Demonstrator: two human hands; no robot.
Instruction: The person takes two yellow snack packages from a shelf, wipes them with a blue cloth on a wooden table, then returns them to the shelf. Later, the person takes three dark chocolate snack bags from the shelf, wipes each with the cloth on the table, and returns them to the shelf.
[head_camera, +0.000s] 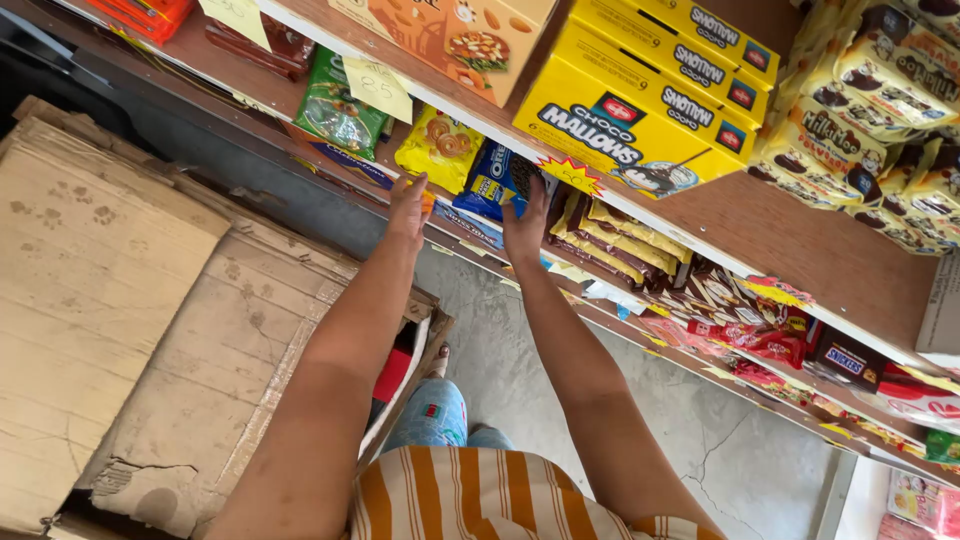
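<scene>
Hands reaching into middle shelf (560, 262): right hand (526, 222) gripping blue biscuit pack (492, 184), seating it among neighbours, not yet let go; left hand (408, 206) fingers out flat, steadying yellow biscuit pack (440, 148). Shelf looking nearly full; cardboard box (240, 350) standing below

Brown wooden shelf (800, 240) up top's got yellow boxes (640, 90) stacked on it, bagged choco snacks (860, 120) to the right. Shelf below (470, 235) carries a green packet (335, 105), yellow cookie bag (440, 148), blue cookie pack (495, 180).
</scene>
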